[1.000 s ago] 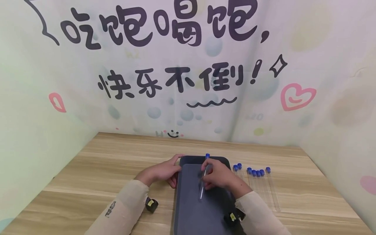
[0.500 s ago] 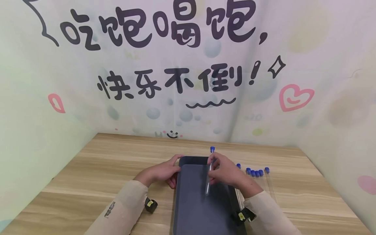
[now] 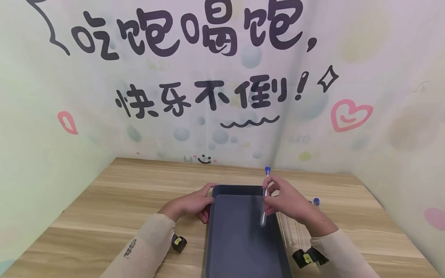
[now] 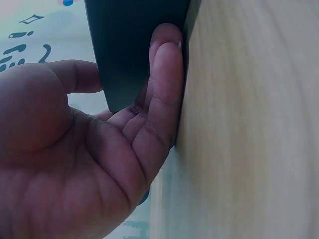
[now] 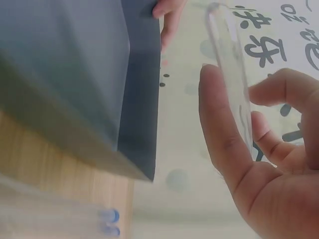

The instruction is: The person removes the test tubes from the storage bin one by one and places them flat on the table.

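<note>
A dark grey rectangular tray (image 3: 243,239) lies on the wooden table. My left hand (image 3: 190,202) holds its far left corner; in the left wrist view the thumb is at the rim and the fingers (image 4: 165,79) lie against the outer wall, low by the table. Over the tray's far right part, my right hand (image 3: 288,200) pinches a clear test tube (image 3: 263,220) with a blue cap (image 3: 267,170), cap upward and slightly tilted. The right wrist view shows the tube (image 5: 229,55) between thumb and fingers, clear of the tray wall.
More blue-capped clear tubes (image 3: 292,231) lie on the table (image 3: 361,216) right of the tray, partly behind my right hand and wrist. A printed cloth wall (image 3: 167,139) rises behind the table. Black wrist cameras (image 3: 179,244) sit on both wrists.
My right hand has moved right and a little farther back with the test tube, from over the tray's middle toward its right edge. My left hand stays at the tray corner.
</note>
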Demonstrator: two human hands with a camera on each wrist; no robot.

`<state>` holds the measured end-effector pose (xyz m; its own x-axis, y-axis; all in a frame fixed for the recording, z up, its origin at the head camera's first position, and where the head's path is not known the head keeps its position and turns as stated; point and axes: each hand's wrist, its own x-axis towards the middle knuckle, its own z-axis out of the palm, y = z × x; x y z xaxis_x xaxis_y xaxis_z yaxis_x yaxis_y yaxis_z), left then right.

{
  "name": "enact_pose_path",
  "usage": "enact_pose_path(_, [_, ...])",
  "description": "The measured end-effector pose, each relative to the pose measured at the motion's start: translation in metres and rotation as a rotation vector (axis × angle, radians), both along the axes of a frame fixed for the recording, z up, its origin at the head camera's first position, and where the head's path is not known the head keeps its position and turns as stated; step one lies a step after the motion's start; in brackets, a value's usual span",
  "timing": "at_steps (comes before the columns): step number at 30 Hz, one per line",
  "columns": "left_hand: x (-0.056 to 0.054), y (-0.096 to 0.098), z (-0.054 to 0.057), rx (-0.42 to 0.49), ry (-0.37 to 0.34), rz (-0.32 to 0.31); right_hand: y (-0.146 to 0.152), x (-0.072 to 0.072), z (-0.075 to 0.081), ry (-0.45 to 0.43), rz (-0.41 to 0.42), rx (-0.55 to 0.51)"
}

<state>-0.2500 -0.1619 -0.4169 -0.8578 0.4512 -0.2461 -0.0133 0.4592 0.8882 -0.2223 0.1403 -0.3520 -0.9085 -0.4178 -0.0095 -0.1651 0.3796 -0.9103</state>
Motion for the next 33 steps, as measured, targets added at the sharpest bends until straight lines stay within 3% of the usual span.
enact_pose_path(17, [-0.001,0.001,0.001,-0.009,-0.017,-0.002,0.058,0.007,0.0,0.024,-0.097,0.022])
enact_pose_path(33, [-0.002,0.001,-0.001,-0.018,-0.022,0.005,0.101,0.011,-0.017,0.026,-0.167,0.056])
